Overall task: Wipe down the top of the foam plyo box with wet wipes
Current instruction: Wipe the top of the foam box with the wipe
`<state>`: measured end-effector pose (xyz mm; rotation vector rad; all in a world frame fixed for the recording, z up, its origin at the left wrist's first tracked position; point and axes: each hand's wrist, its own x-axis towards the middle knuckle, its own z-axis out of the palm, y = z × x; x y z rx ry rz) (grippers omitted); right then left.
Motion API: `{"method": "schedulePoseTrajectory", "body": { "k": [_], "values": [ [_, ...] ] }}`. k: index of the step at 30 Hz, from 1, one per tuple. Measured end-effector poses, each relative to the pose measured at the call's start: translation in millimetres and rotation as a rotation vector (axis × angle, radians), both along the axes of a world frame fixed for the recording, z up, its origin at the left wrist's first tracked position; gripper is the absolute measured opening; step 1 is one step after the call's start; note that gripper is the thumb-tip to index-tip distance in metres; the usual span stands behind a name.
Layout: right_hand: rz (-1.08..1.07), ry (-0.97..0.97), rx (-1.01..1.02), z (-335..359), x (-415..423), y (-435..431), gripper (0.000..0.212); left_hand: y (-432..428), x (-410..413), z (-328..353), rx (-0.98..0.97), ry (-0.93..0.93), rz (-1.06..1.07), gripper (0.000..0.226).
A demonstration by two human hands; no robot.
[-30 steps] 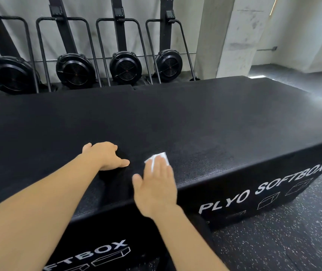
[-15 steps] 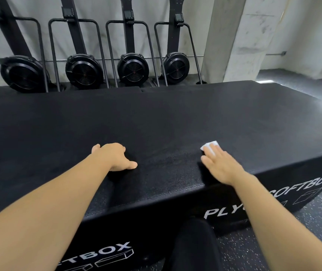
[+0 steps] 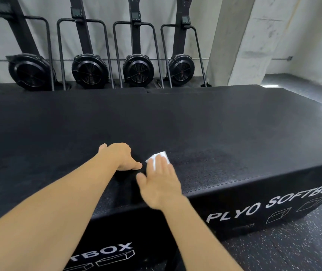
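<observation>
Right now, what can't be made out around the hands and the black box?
Head view:
- White wet wipe: mostly covered by the right hand, whose fingers are motion-blurred.
- Left hand: fingertips hidden behind its knuckles.
- Black foam plyo box: left front lettering cut off by the left forearm.
- Small screens on the black machines behind: too small to read.

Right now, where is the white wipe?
In the head view the wet wipe lies on top of the plyo box near its front edge, pressed under the right hand, just right of the left hand.
</observation>
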<state>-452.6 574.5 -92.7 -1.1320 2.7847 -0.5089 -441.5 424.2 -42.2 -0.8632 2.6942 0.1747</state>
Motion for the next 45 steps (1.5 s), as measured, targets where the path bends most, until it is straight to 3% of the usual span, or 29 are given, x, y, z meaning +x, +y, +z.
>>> {"method": "schedulePoseTrajectory", "body": {
  "k": [3, 6, 15, 21, 24, 29, 32, 35, 45],
  "values": [
    [0.15, 0.002, 0.061, 0, 4, -3, 0.06, 0, 2, 3, -0.002, -0.015, -0.017, 0.07],
    [0.214, -0.031, -0.038, 6, -27, 17, 0.037, 0, 4, 4, 0.01, -0.017, -0.015, 0.069],
    [-0.096, -0.041, 0.035, 2, -137, 96, 0.03, 0, 3, 5, 0.041, -0.013, -0.007, 0.071],
    [-0.24, -0.023, -0.006, 1, -125, 69, 0.044, -1, 1, 3, 0.039, -0.017, -0.002, 0.072],
    [-0.131, 0.026, -0.042, -1, -89, 36, 0.044, -2, 0, 2, 0.034, -0.022, -0.004, 0.072],
    [0.097, -0.096, -0.056, 2, -32, -8, 0.047, -2, 0, 3, 0.001, -0.022, -0.03, 0.065],
    [0.241, -0.145, 0.019, 8, -29, -17, 0.048, -3, 2, 2, -0.003, -0.022, -0.043, 0.061],
    [0.285, -0.164, -0.024, 13, -51, -1, 0.039, -3, 3, 3, 0.003, -0.026, -0.037, 0.07],
    [-0.135, -0.13, 0.061, 1, -180, 93, 0.036, -4, 0, 2, 0.041, -0.023, -0.007, 0.076]
  ]
}}
